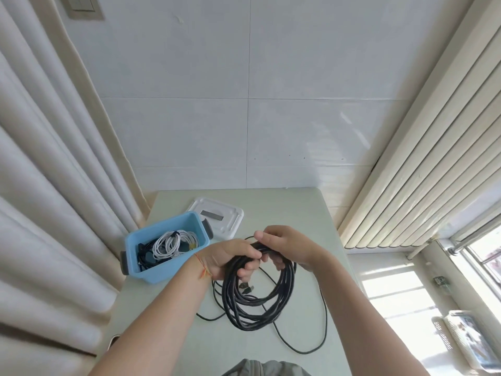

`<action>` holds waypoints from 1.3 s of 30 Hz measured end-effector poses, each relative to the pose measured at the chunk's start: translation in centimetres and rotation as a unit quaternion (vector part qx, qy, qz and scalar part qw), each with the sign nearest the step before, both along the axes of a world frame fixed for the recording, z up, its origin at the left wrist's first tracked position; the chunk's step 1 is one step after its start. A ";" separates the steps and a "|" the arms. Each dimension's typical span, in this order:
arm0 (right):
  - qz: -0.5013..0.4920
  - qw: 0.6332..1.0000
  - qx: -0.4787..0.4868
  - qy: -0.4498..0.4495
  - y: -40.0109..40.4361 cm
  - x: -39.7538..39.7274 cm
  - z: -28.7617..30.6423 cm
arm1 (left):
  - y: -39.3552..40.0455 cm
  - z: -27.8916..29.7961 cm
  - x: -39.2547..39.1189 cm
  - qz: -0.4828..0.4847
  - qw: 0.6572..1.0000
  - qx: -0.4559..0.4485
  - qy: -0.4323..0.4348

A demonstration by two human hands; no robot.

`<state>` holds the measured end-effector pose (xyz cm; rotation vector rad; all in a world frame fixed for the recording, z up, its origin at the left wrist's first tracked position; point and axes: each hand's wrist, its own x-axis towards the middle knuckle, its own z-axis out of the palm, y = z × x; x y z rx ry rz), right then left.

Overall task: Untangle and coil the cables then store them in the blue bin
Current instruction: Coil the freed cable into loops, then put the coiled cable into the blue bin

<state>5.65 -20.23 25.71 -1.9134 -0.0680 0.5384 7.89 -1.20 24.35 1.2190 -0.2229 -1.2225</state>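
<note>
The task looks well along. The blue bin (151, 270) at ten o'clock on the table (271, 204) already holds a bundled white cable (173, 244) and some dark cable beside it. The black cable (257, 302) is the one in hand: most of it hangs as a many-looped coil, its bottom loops resting on the table at the centre, while a loose tail (322, 318) trails out toward four and five o'clock, not yet wound in. What looks left is gathering that tail, securing the coil and dropping it in the bin.

The left hand (230, 257) is closed around the top of the coil, fingers wrapped under the strands. The right hand (284, 246) pinches the same bunch from above, thumb and fingers curled on it.

The black cable is thin, matte and limp, its loops uneven. The bin is smooth, rounded plastic with grey handles. Its white lid (230, 221) lies flat just behind it, at twelve o'clock.
</note>
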 end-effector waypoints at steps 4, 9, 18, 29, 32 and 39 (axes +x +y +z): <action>-0.148 0.985 0.086 0.033 0.2 -0.1 -2.2 | 0.1 -1.3 0.2 0.075 0.993 0.058 -0.064; -0.216 0.970 0.095 0.059 1.7 0.4 -4.8 | 0.4 -3.6 -0.4 0.141 0.976 0.118 -0.113; -0.199 0.962 0.061 0.180 3.8 3.6 -12.4 | 1.3 -11.2 1.1 0.178 0.897 0.321 -0.248; -0.196 0.974 0.088 0.070 5.1 9.9 -25.0 | 2.4 -25.2 7.7 0.200 0.758 0.377 -0.493; -0.256 0.965 0.043 -0.049 5.2 9.2 -26.4 | 3.8 -27.3 7.1 0.307 0.772 0.320 -0.456; -0.315 0.936 0.047 -0.151 7.7 -1.5 -28.0 | 8.0 -28.5 -1.6 0.460 0.741 0.264 -0.412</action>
